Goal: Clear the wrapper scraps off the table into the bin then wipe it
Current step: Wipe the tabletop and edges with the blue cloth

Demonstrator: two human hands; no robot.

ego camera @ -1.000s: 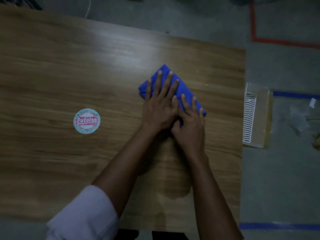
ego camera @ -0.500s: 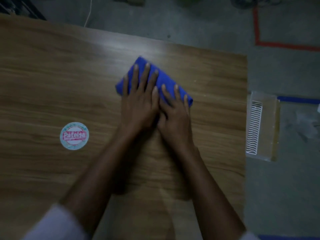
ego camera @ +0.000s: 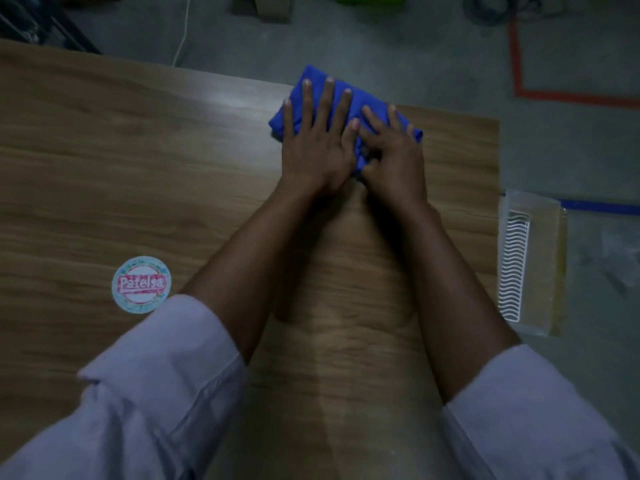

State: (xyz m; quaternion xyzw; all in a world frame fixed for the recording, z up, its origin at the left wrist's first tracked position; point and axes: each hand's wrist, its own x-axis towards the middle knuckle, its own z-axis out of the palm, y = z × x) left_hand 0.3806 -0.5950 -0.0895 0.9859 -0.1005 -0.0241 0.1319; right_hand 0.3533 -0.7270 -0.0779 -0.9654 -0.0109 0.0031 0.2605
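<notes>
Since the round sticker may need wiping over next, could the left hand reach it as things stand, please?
Probably yes. The left hand presses flat on the blue cloth near the far edge, and the sticker lies nearer the person on bare table, with nothing between them.

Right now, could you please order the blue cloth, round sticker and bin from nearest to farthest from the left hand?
1. blue cloth, under the left hand.
2. round sticker, leftward on the table.
3. bin, on the floor, right of the table.
</notes>
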